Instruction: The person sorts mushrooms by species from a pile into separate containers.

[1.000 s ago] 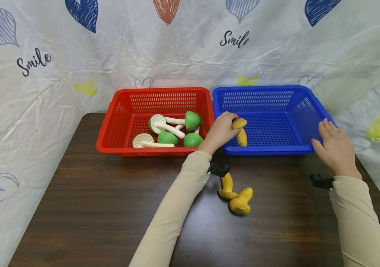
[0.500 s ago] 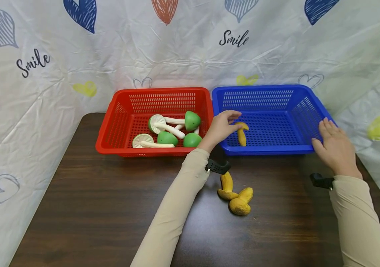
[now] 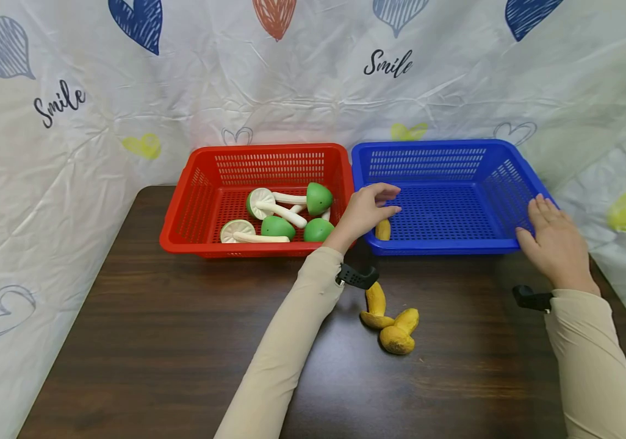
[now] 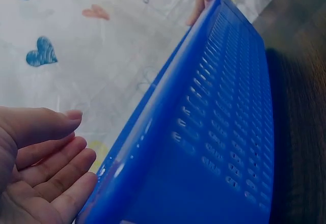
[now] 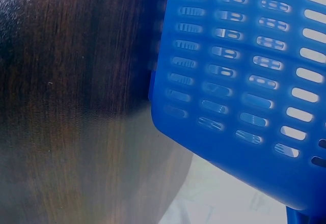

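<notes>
My left hand [image 3: 365,211] is over the left end of the blue basket [image 3: 434,246], fingers relaxed and holding nothing. Just below it, a yellow mushroom [image 3: 382,230] lies in the basket, its upper part hidden by the hand. In the left wrist view, the bare palm and fingers [image 4: 61,173] are beside the basket's rim. My right hand [image 3: 557,247] rests on the right rim of the blue basket with its fingers straight. Two more yellow mushrooms, one stem up [image 3: 376,299] and one tilted [image 3: 399,334], lie touching on the table in front.
A red basket [image 3: 236,248] stands left of the blue one, close against it. Several green-capped mushrooms [image 3: 277,227] with white stems lie inside. Behind both baskets hangs a white cloth [image 3: 302,79] printed with hearts. The dark wooden table [image 3: 170,341] extends toward me.
My left hand has let go of the yellow mushroom and its fingers have loosened. The mushroom has shifted left inside the blue basket, beneath that hand. My right hand has stayed on the rim.
</notes>
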Demonstrator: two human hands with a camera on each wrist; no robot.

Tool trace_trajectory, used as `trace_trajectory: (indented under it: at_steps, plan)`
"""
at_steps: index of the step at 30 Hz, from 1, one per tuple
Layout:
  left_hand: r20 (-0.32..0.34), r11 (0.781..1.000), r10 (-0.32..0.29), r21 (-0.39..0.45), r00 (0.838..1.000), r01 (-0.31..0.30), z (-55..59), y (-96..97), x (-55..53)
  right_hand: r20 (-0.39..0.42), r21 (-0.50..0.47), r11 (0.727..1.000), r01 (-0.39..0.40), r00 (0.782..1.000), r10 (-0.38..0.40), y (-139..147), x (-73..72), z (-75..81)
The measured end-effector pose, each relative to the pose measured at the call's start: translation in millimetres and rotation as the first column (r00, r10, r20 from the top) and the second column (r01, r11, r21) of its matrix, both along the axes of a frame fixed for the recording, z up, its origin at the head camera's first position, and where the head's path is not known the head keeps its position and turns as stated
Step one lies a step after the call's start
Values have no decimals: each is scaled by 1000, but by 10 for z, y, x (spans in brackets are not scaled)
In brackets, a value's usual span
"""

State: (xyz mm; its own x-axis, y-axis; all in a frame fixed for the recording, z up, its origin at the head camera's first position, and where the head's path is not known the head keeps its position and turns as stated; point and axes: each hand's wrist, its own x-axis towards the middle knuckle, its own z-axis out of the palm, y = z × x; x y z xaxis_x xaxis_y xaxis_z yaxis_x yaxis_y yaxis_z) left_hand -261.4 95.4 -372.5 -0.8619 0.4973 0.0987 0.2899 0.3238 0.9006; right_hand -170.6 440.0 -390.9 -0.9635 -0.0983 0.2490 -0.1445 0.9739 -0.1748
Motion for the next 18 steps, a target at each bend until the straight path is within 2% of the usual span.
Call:
trace_trajectory:
  at_steps: [7,18]
  plan:
    - [18,995,-48,91,999,46,5,-73,93,-3,-4,1000,3,1000,-4,-6,1,-4]
    - [3,969,-160,191,987,157,40,-151,330,-15,4,1000,4,1000,-4,9,-15,-10]
